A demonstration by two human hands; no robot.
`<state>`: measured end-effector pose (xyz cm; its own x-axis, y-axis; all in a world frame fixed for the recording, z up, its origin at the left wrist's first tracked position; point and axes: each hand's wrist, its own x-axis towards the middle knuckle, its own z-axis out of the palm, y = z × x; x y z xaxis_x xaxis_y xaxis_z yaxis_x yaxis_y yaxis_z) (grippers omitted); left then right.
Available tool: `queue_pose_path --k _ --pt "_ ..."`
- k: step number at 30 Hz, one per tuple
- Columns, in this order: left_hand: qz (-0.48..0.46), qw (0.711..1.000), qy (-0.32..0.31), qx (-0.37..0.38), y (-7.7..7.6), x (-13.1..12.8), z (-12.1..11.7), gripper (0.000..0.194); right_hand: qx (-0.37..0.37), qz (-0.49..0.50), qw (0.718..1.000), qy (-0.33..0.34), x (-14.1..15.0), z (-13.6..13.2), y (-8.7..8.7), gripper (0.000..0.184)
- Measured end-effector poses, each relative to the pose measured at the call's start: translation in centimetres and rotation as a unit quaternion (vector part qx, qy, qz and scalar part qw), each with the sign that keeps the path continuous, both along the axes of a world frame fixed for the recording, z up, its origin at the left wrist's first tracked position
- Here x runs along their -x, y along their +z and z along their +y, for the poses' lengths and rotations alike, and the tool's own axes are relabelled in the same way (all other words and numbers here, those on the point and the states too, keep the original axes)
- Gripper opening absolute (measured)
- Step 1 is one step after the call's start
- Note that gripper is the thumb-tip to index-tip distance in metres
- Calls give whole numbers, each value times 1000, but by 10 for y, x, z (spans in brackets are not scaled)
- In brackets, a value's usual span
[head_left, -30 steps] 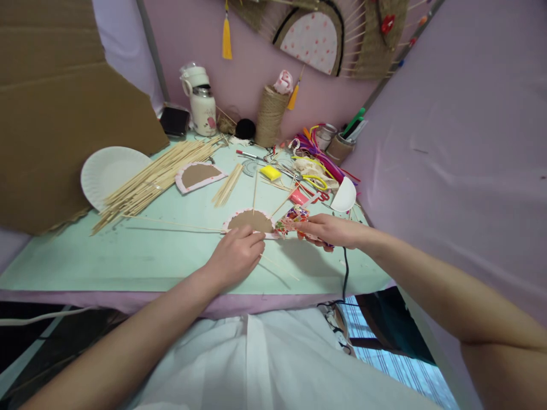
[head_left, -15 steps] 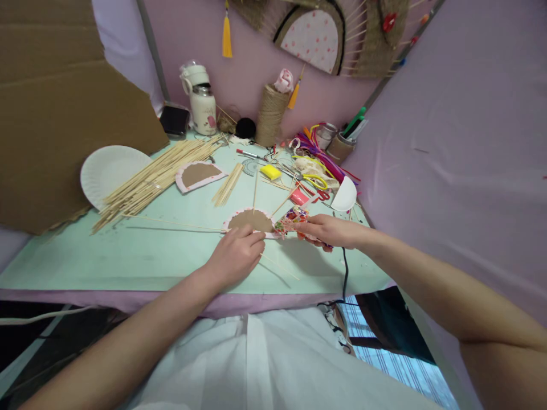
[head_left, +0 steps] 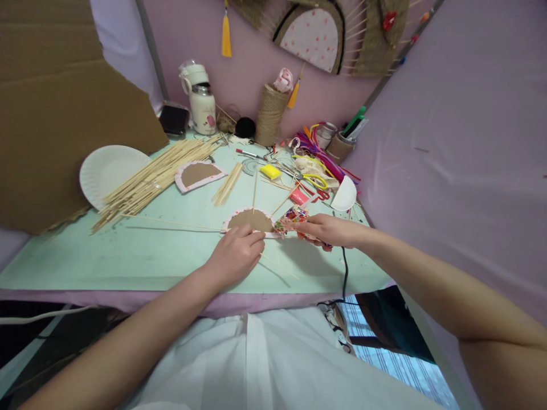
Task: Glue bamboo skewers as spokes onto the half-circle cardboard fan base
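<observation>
A cardboard half circle (head_left: 248, 221) with a pink-dotted rim lies on the pale green table (head_left: 149, 262), its long flat edge running 9 to 3 o'clock and its curve facing 12. From it one stick (head_left: 255, 191) points to 12, a second stick (head_left: 282, 204) between 1 and 2, and a long stick (head_left: 173, 224) to 9.

The left hand (head_left: 239, 250) rests bent-fingered over the flat edge; whether it pinches anything I cannot tell. The right hand (head_left: 331, 230) grips a brightly patterned tool (head_left: 296, 215), whose front end aims toward 9 at the half circle's right end; contact is unclear.

Around the half circle, a paper plate (head_left: 98, 171) and a large bundle of sticks (head_left: 149, 185) lie between 9 and 10, a second half circle (head_left: 200, 173) between 10 and 11, a bottle (head_left: 203, 111) at 11, a twine roll (head_left: 271, 117) between 12 and 1, a yellow block (head_left: 270, 172) at 1, yellow-handled scissors (head_left: 315, 181) at 2. Behind stands a pink wall (head_left: 179, 34).
</observation>
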<state>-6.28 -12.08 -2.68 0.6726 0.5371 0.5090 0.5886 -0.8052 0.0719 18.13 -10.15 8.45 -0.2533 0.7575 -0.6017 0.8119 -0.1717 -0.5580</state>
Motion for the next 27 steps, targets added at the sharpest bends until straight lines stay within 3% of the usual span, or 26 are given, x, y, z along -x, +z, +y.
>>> queue_pose_path --k 27 --pt "3 1000 0 7 0 1 0 15 8 -12 1000 -3 -3 -2 5 68"
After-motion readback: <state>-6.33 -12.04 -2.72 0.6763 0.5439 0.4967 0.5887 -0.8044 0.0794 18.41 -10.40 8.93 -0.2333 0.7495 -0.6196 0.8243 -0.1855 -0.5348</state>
